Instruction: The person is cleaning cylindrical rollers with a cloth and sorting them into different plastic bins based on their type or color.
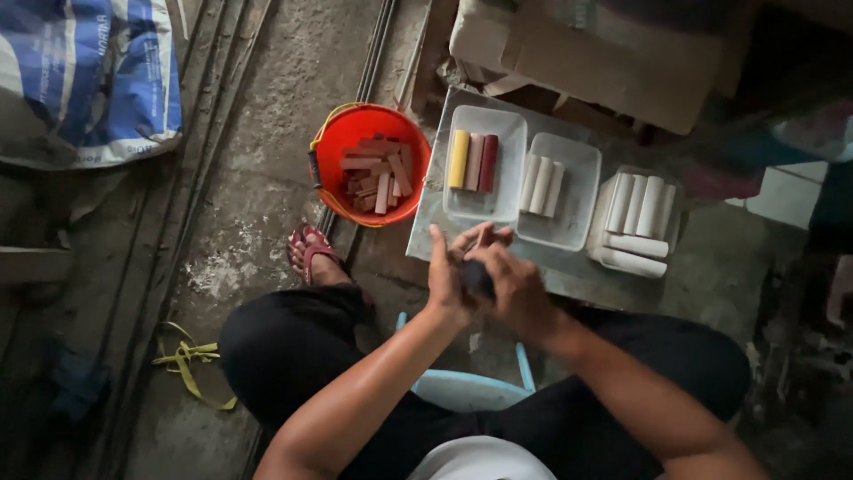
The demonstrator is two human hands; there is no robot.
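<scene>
Both hands (480, 277) seemingly curl fingers around a dark object (477, 277).

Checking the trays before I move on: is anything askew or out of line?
Mostly tidy. In the right tray, two white sticks lie crosswise under the upright ones; the other trays' sticks stand parallel.

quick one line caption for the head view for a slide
Seated person's left hand and right hand clasp a small dark object beside an orange bucket and trays.
</scene>
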